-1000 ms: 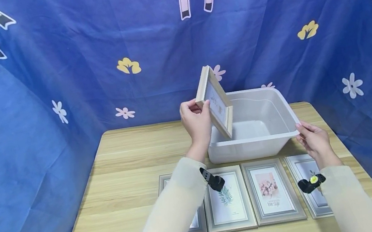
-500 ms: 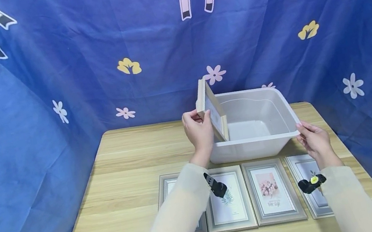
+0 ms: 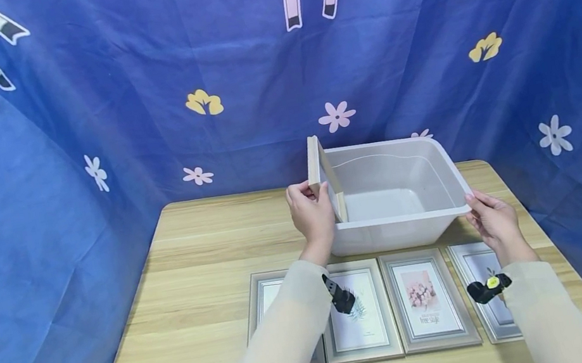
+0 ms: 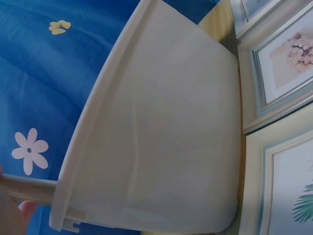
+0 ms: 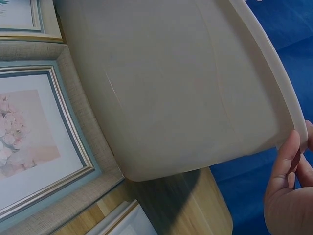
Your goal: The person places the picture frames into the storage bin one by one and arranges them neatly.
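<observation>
My left hand (image 3: 312, 213) grips a light wooden picture frame (image 3: 314, 164) by its near side, thumb on the front and fingers behind. The frame stands on edge at the left end of a pale grey plastic bin (image 3: 386, 233), its lower part inside and its upper part above the rim. In the left wrist view, a strip of the picture frame (image 4: 29, 188) shows beside the bin's rim. At the bin's near right corner, my right hand (image 3: 495, 221) pinches the rim between thumb and fingers; the right wrist view shows this thumb (image 5: 286, 156) on the rim.
Several picture frames lie in a row in front of the bin, among them one with pink flowers (image 3: 425, 300) and one with a green leaf (image 3: 364, 330). My left sleeve covers part of the leftmost frame (image 3: 266, 291). Blue printed cloth (image 3: 246, 54) hangs around the wooden table (image 3: 175, 316).
My left hand has lowered the picture frame into the bin's left end, turning it more upright and shifting it left. The right hand has kept its hold on the rim.
</observation>
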### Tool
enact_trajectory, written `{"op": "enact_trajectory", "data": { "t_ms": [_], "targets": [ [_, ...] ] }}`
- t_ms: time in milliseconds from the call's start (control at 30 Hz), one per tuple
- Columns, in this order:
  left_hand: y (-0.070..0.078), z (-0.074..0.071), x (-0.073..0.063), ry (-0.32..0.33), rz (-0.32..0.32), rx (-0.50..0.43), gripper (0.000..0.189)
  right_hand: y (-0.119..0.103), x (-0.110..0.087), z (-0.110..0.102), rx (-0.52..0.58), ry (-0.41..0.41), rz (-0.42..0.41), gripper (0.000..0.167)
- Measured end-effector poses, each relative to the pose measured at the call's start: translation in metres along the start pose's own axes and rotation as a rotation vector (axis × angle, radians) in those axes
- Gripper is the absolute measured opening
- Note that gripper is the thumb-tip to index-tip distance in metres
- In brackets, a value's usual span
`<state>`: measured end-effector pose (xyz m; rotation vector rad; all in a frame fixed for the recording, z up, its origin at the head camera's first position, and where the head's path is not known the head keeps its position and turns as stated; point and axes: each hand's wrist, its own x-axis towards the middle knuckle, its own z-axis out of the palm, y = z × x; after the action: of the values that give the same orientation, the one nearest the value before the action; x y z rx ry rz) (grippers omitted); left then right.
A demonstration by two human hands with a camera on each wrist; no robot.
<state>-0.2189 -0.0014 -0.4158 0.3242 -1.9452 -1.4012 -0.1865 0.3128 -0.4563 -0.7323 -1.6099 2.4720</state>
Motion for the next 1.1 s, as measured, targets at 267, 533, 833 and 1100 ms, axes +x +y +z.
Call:
{"op": "enact_trajectory", "data": {
  "t_ms": [267, 533, 833, 1100],
  "targets": [
    [-0.008, 0.001, -0.004, -0.014, 0.038, 0.082, 0.031, 0.0, 0.0, 0.0, 0.007, 0.0, -0.002, 0.021],
    [-0.013, 0.003, -0.009, -0.016, 0.06, 0.129, 0.032, 0.001, 0.001, -0.001, 0.024, -0.011, -0.015, 0.013],
    [-0.019, 0.004, -0.017, -0.016, 0.06, 0.161, 0.032, 0.001, 0.001, 0.0, 0.022, 0.004, -0.016, 0.012],
    [-0.027, 0.005, -0.024, -0.019, 0.061, 0.184, 0.034, 0.001, 0.001, 0.002, 0.024, 0.009, -0.018, 0.011]
  ]
}}
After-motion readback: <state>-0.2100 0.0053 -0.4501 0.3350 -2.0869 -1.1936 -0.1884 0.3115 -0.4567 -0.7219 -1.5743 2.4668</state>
